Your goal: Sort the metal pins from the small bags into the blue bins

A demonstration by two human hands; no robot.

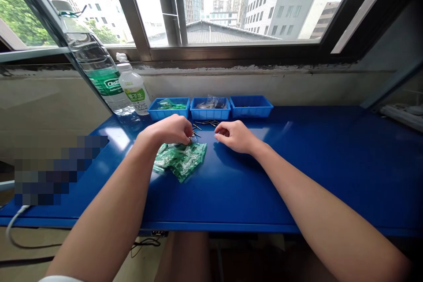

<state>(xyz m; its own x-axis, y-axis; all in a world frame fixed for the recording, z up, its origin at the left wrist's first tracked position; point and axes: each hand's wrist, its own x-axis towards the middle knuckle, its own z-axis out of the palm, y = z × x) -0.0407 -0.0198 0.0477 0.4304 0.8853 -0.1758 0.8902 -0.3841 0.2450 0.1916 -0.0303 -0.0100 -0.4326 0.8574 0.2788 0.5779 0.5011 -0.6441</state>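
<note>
With bunched fingertips on left hand [174,130], by far edge of green plastic bags [185,161]; cannot tell if gripping anything. With right hand [236,136] apart, loosely open above worktop [313,163]. Just beyond: thin dark rods [207,122], then three blue bins [210,114].

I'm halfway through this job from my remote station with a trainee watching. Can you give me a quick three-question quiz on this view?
1. Count: how many blue bins stand in the row by the wall?
2. True or false: the right grip is nearer the green plastic packaging than the left grip is.
3. Choose: where are the loose thin rods? A) on the window ledge B) on the tabletop, in front of the bins C) inside a bottle

Key:
1. Three.
2. False; the left grip is nearer.
3. B.
</note>
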